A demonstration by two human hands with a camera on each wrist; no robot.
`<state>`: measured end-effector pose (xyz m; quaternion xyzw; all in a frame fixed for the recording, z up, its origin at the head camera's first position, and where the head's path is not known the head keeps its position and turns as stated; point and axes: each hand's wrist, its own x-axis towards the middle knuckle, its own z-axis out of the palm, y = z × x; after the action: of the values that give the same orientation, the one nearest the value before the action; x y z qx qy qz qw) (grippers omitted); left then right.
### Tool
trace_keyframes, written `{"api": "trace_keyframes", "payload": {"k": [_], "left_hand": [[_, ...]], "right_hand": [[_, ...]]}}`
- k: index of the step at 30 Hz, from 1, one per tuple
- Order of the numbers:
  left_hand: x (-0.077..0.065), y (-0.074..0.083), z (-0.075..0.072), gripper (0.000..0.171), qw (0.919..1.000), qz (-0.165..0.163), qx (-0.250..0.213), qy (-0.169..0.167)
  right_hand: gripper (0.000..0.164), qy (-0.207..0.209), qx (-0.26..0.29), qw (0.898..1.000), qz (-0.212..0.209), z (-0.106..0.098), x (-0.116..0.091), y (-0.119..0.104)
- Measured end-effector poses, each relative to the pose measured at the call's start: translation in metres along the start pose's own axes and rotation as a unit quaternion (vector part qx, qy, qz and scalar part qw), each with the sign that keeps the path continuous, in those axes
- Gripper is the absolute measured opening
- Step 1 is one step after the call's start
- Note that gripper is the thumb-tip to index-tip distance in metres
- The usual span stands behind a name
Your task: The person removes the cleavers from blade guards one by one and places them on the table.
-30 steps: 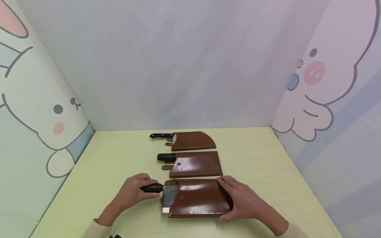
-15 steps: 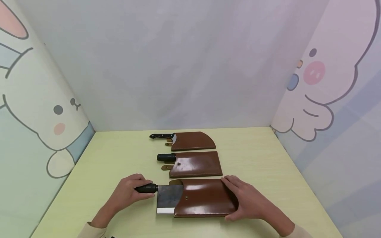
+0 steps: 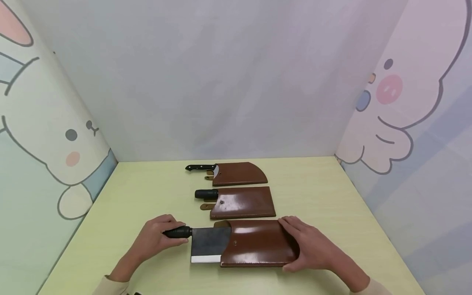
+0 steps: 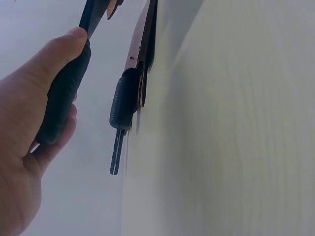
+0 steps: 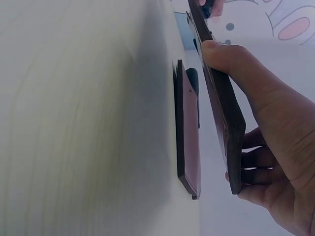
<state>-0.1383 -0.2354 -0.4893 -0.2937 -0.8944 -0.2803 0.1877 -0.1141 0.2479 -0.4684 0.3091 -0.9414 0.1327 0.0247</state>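
My left hand (image 3: 156,237) grips the black handle (image 4: 64,93) of a cleaver (image 3: 209,242). The cleaver's dark, broad blade with a bright lower edge is partly out of a glossy brown leather knife sheath (image 3: 263,243); the rest of it is hidden inside. At the sheath's right end my right hand (image 3: 315,246) holds it, fingers at the top edge and thumb at the bottom edge. In the right wrist view this sheath (image 5: 222,105) is raised off the table, with the thumb along one side and fingers on the other.
Behind lie two more sheathed knives on the pale yellow table (image 3: 140,192): a squarish brown sheath (image 3: 245,203) with a thick black handle (image 3: 206,194), and a curved-tip sheath (image 3: 241,173) with a riveted black handle (image 3: 200,167). A grey wall (image 3: 228,82) stands beyond.
The left hand has moved left with the cleaver, so more blade shows. The right hand and sheath have shifted right. The two rear knives have stayed put.
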Motion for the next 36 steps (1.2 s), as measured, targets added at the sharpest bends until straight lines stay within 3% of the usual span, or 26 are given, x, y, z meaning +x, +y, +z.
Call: {"api": "trace_keyframes", "payload": {"k": [18, 36], "left_hand": [[-0.006, -0.007, -0.007, 0.034, 0.9995, -0.027, 0.001, -0.017], [-0.016, -0.014, -0.011, 0.033, 0.9997, -0.017, -0.007, -0.014]], "right_hand": [[0.117, 0.003, 0.006, 1.000, 0.010, -0.003, -0.009, 0.010], [0.117, -0.004, 0.019, 1.000, 0.016, -0.004, -0.017, 0.020]]}}
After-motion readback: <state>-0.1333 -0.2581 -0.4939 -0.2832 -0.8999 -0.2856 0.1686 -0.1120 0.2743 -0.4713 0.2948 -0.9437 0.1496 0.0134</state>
